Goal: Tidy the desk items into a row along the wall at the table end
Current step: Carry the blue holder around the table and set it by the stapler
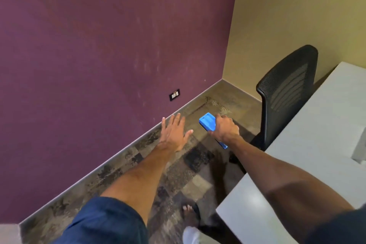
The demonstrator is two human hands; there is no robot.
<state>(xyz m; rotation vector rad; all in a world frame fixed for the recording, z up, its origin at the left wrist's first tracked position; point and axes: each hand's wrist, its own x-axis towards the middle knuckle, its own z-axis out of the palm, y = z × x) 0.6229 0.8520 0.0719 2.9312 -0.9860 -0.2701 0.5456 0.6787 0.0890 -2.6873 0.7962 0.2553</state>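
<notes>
Right hand clamped round a blue holder, held in mid-air over the carpet, off the table's left edge; left hand spread flat, empty. Could well slip and drop to the floor, or clip the black chair just beside. Plenty of open room toward the purple wall.

purple wall w/ outlet, tan wall, patchy carpet, black mesh chair, white table.

Black mesh chair, purple wall socket, patterned carpet.
</notes>
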